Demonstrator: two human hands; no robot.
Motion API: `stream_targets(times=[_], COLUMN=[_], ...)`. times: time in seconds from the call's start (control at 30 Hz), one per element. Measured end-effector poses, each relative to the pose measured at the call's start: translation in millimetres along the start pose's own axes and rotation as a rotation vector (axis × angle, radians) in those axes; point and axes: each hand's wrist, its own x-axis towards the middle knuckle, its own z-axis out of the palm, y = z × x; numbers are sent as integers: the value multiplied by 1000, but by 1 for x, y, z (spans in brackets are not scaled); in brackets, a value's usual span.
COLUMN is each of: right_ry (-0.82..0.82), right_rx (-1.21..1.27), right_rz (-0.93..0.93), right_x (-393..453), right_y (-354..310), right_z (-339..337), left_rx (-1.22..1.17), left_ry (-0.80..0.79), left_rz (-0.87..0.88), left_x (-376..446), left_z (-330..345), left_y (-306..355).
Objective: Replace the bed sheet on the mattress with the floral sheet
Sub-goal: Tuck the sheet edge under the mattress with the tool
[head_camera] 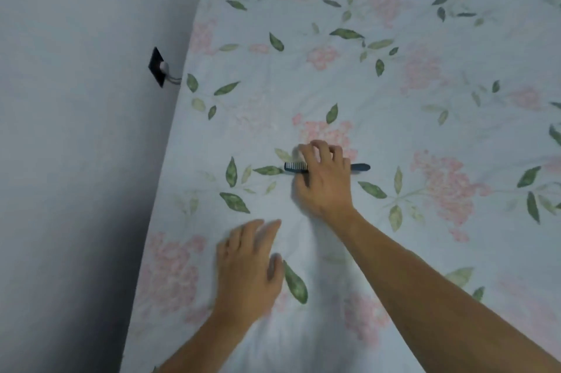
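Right hand [323,181] fingers [318,151] curled over comb [361,167]

i see the right hand [323,178] covering the middle of a dark comb [328,167]. the floral sheet [394,93] runs off the right and bottom edges. both forearms are cut off below, and the left hand [247,266] looks motion-blurred.
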Motion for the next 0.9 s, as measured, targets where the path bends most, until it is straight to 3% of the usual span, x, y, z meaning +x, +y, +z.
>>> stream_targets(times=[0.07, 0.13, 0.23, 0.33, 0.9], right_ry=[-21, -39, -17, 21, -83], right_rx=[-40, -72, -158, -158, -127], right_rz=[25, 84, 132, 141, 165], right_x=[45, 64, 65, 71, 81], right_y=[-1, 4, 8, 10, 13], right_z=[15, 34, 56, 65, 64], left_rx=[100, 145, 204, 251, 255], left_ry=[40, -31, -117, -59, -187], left_rz=[4, -36, 37, 141, 101], left_x=[92, 178, 236, 239, 250], left_z=[-8, -7, 14, 28, 33], left_y=[-41, -77, -116, -127, -128])
